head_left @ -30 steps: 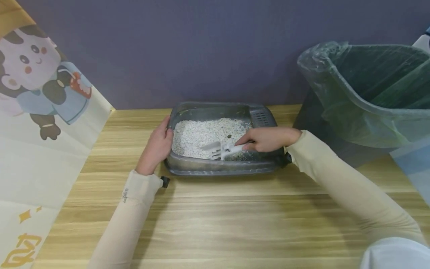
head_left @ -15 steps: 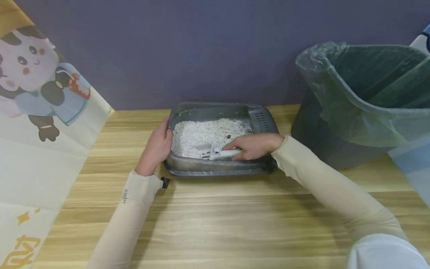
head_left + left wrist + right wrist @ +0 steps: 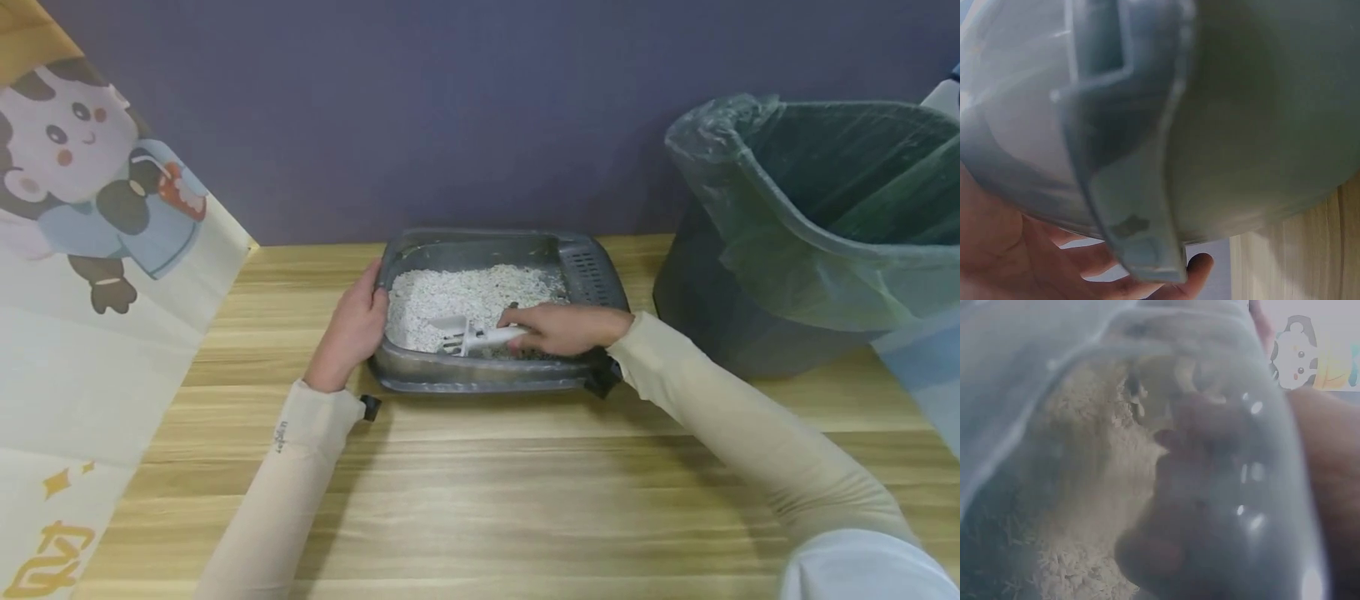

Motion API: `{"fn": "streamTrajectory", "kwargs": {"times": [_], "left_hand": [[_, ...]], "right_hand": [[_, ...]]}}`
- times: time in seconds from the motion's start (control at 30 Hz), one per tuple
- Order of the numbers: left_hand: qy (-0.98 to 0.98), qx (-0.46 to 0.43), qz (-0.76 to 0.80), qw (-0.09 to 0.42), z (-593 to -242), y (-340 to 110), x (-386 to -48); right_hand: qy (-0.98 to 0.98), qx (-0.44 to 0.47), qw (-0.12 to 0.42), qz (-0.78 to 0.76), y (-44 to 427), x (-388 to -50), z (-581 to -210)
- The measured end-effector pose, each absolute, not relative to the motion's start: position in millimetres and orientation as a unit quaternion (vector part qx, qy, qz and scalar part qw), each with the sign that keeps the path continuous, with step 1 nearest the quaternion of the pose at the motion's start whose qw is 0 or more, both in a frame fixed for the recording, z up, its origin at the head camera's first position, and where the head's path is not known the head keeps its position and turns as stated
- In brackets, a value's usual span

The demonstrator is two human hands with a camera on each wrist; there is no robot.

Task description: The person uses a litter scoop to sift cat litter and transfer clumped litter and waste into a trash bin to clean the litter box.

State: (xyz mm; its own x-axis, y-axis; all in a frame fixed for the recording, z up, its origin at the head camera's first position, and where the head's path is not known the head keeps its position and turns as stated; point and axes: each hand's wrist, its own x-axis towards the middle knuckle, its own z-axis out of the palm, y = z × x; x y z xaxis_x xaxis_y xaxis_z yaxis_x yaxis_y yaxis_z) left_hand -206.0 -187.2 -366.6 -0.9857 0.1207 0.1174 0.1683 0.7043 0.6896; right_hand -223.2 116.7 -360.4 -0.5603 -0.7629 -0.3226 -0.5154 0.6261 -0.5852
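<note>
A grey translucent litter box (image 3: 472, 377) sits on the wooden table, holding pale pellet litter (image 3: 472, 292). My left hand (image 3: 347, 329) grips its left rim; in the left wrist view the fingers (image 3: 1107, 256) curl at the edge of the box wall (image 3: 1260, 125). With my right hand (image 3: 566, 327) I hold a white slotted litter scoop (image 3: 491, 337) by its handle. The scoop's head lies in the litter near the front wall, pointing left. A small dark clump (image 3: 513, 306) shows beside my right fingers. Through the box wall, the right wrist view shows that hand blurred.
A large grey trash bin (image 3: 720, 283) with a translucent green liner (image 3: 810, 275) stands right of the box. Behind is a dark blue wall (image 3: 450, 117). A white panel with a cartoon figure (image 3: 123, 200) rises on the left. Wooden tabletop (image 3: 487, 492) extends in front.
My right hand and the scoop have moved left through the litter, the scoop's head ending nearer the left side. The left hand keeps its grip on the rim.
</note>
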Motion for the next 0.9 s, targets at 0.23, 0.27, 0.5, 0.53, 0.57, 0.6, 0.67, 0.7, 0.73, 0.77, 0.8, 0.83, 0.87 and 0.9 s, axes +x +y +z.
{"fn": "streamTrajectory", "kwargs": {"times": [0.23, 0.27, 0.5, 0.53, 0.57, 0.6, 0.67, 0.7, 0.73, 0.77, 0.8, 0.83, 0.87, 0.9], "left_hand": [[-0.920, -0.080, -0.382, 0.030, -366, -188, -206], [-0.920, -0.079, -0.383, 0.030, -366, -188, -205], [-0.920, -0.075, -0.385, 0.026, -367, -188, -204], [-0.920, -0.075, -0.385, 0.024, -367, -188, -204], [-0.920, -0.074, -0.384, 0.024, -367, -188, -204], [-0.920, -0.073, -0.384, 0.023, -367, -188, -204], [-0.920, -0.074, -0.384, 0.022, -367, -188, -204], [-0.919, -0.075, -0.387, 0.021, -367, -188, -204], [-0.919, -0.074, -0.387, 0.021, -367, -188, -204], [-0.919, -0.073, -0.388, 0.022, -367, -188, -204], [-0.919, -0.073, -0.387, 0.023, -366, -188, -204], [-0.918, -0.072, -0.388, 0.024, -367, -188, -204], [-0.918, -0.071, -0.390, 0.024, -367, -188, -204], [-0.918, -0.071, -0.391, 0.024, -367, -189, -203]], "right_hand": [[0.864, -0.360, 0.260, -0.236, 116, -224, -361], [0.865, -0.359, 0.259, -0.235, 116, -224, -360], [0.878, -0.350, 0.232, -0.232, 130, -218, -352], [0.881, -0.350, 0.219, -0.231, 133, -217, -350], [0.884, -0.351, 0.207, -0.228, 137, -215, -349], [0.887, -0.351, 0.193, -0.227, 140, -212, -346], [0.893, -0.354, 0.162, -0.226, 146, -208, -344], [0.895, -0.356, 0.145, -0.227, 150, -206, -343], [0.896, -0.356, 0.130, -0.231, 152, -204, -343], [0.896, -0.357, 0.116, -0.236, 155, -203, -343], [0.897, -0.356, 0.103, -0.243, 157, -201, -344], [0.897, -0.353, 0.093, -0.250, 159, -200, -346], [0.896, -0.351, 0.082, -0.260, 161, -199, -347], [0.895, -0.347, 0.073, -0.269, 163, -198, -349]]}}
